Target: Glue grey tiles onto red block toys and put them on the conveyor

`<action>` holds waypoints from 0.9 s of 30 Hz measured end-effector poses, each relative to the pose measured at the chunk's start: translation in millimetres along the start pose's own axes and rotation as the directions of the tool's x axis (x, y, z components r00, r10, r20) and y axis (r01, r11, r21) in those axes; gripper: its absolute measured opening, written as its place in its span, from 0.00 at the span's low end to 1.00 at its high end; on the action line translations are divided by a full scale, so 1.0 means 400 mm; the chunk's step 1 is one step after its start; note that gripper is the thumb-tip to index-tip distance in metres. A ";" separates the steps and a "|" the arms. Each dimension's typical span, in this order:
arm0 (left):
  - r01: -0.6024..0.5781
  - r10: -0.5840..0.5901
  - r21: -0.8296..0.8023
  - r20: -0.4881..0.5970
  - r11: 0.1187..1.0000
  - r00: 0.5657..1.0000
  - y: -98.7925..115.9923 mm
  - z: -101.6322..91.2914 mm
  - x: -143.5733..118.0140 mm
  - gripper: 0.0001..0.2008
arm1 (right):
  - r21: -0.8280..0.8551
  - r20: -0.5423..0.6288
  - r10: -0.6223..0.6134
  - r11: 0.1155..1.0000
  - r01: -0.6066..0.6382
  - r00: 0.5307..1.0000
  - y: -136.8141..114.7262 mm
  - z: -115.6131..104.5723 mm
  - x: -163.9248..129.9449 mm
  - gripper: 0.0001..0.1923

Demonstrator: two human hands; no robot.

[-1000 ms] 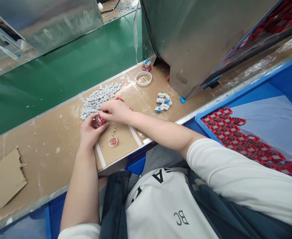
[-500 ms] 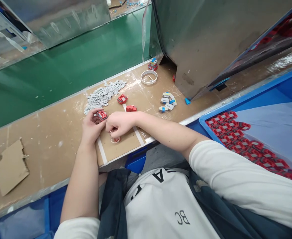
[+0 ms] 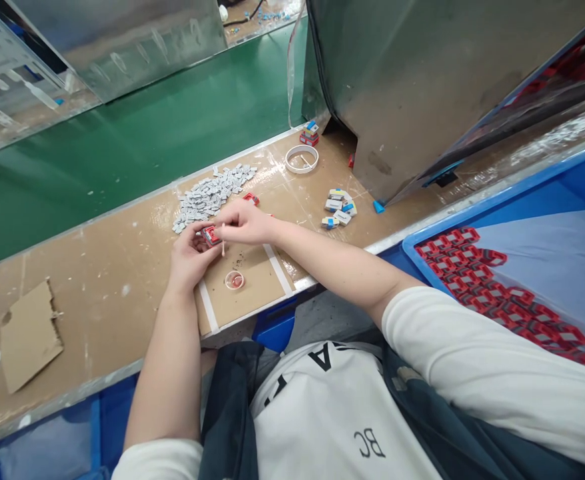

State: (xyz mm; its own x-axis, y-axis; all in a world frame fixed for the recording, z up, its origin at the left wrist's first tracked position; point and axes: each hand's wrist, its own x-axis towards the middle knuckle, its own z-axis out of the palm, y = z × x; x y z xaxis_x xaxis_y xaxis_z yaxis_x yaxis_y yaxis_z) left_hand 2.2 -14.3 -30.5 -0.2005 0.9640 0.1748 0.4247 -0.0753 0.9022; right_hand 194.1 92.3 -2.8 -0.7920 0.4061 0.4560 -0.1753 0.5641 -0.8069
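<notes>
Two broad surfaces fill the view: a smooth green belt (image 3: 137, 147) running along the far side, and a brown desk (image 3: 97, 300) in front of it, its top scuffed, speckled with white marks and covered in a glossy film. A large dull metal housing (image 3: 412, 87) stands on the desk at the right, its upper part cut off by the frame. Beside it a blue tray (image 3: 547, 193) holds rows of red parts (image 3: 472, 273) under a pale sheet, and runs out of view to the right. A torn piece of cardboard (image 3: 30, 337) lies flat at the left. On the desk near the belt sits a loose heap of small gray chips (image 3: 210, 193), with a white ring of tape (image 3: 302, 159) farther right and a cluster of blue and white blocks (image 3: 338, 207) near the housing. The left hand (image 3: 190, 257) has its fingers curled around a small red part (image 3: 210, 234), held just above the desk beside the gray heap. The right hand (image 3: 245, 223) pinches a thin stick (image 3: 222, 241) whose tip meets that red part; the stick's end is too small to make out. Another red part (image 3: 251, 198) peeks out behind the right hand, mostly hidden. A tiny round cap (image 3: 234, 280) rests on a taped square below the hands.
</notes>
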 end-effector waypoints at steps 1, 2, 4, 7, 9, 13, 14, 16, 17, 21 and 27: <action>0.005 -0.005 0.018 0.009 1.000 1.000 0.004 0.000 -0.002 0.29 | -0.036 -0.113 0.024 0.999 -0.028 0.993 0.008 -0.005 0.004 0.18; 0.008 -0.009 0.038 0.017 0.999 1.000 0.010 0.000 -0.004 0.29 | -0.076 -0.207 0.045 0.995 -0.062 0.977 0.015 -0.010 0.008 0.19; 0.015 -0.017 0.064 0.029 0.998 0.999 0.020 0.000 -0.008 0.29 | -0.143 -0.314 0.077 0.982 -0.127 0.946 0.025 -0.015 0.014 0.20; 0.019 -0.021 0.073 0.029 0.997 0.999 0.029 0.000 -0.010 0.29 | -0.198 -0.299 0.103 0.966 -0.167 0.949 0.028 -0.014 0.017 0.22; 0.016 -0.019 0.077 0.031 0.997 0.999 0.027 0.000 -0.009 0.29 | -0.235 -0.266 0.110 0.956 -0.175 0.958 0.023 -0.009 0.018 0.22; 0.009 -0.012 0.078 0.041 0.997 0.999 0.016 0.000 -0.008 0.30 | -0.290 -0.232 0.139 0.935 -0.204 0.963 0.012 -0.003 0.017 0.22; 0.011 -0.014 0.078 0.045 0.997 0.999 0.014 0.000 -0.008 0.30 | -0.297 -0.230 0.144 0.931 -0.210 0.963 0.010 -0.002 0.017 0.22; 0.013 -0.016 0.076 0.048 0.997 0.999 0.013 0.000 -0.009 0.30 | -0.307 -0.228 0.150 0.927 -0.217 0.962 0.009 -0.002 0.017 0.21; 0.011 -0.015 0.076 0.049 0.997 0.999 0.013 0.000 -0.009 0.30 | -0.311 -0.227 0.150 0.925 -0.217 0.962 0.010 -0.002 0.016 0.21; -0.005 0.001 0.076 0.050 0.997 0.999 0.017 0.001 -0.009 0.29 | -0.323 -0.213 0.157 0.920 -0.221 0.964 0.011 -0.002 0.016 0.21; -0.023 0.020 0.074 0.040 0.997 0.999 0.014 0.000 -0.007 0.29 | -0.295 -0.238 0.148 0.931 -0.216 0.960 0.007 -0.005 0.016 0.22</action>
State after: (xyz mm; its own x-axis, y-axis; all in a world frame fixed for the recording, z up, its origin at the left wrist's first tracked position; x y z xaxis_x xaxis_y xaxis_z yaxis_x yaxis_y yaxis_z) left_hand 5.3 -17.6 -25.9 -0.1560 0.9718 0.1771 0.4937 -0.0786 0.8661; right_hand 189.7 98.0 -1.3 -0.6472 0.6442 0.4076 0.1809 0.6492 -0.7388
